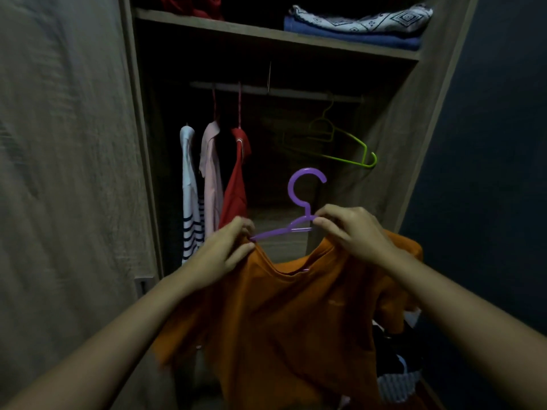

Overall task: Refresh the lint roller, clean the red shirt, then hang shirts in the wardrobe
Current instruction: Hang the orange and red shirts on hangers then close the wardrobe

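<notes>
An orange shirt (pixel 284 315) hangs in front of me with a purple plastic hanger (pixel 299 202) partly inside its neck opening. My left hand (pixel 225 250) pinches the shirt's left shoulder over the hanger's arm. My right hand (pixel 352 232) grips the shirt's right shoulder and the hanger near its neck. The hook points up toward the wardrobe rail (pixel 275 90). A red shirt (pixel 236 182) hangs on that rail, beside a pink shirt (pixel 211 176) and a white striped one (pixel 189 196).
Green empty hangers (pixel 340 143) hang at the rail's right end. Folded blue and patterned cloths (pixel 355 25) lie on the upper shelf, red fabric (pixel 192 5) at its left. The wardrobe door (pixel 65 173) stands at left. More clothes (pixel 396 362) pile at lower right.
</notes>
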